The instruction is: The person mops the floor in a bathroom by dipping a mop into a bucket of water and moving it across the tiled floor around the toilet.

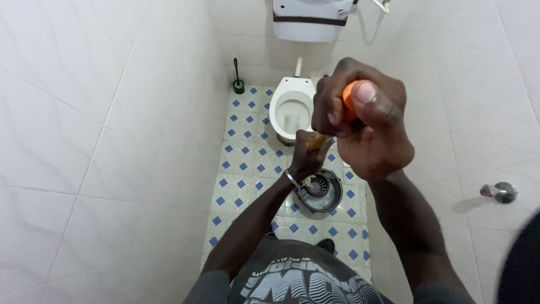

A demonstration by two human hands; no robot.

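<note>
My right hand is raised close to the camera, closed round the orange top end of a long handle, thumb pressed on the tip. Lower down, my left hand grips the wooden shaft of the same handle; a bracelet sits on that wrist. The handle runs down toward a grey bucket with a slotted wringer insert, standing on the tiled floor. The lower end of the handle is hidden behind my left hand and arm.
A white toilet with an open bowl stands beyond the bucket, its cistern on the back wall. A black toilet brush is in the left corner. White tiled walls close in on both sides; a metal tap juts from the right wall.
</note>
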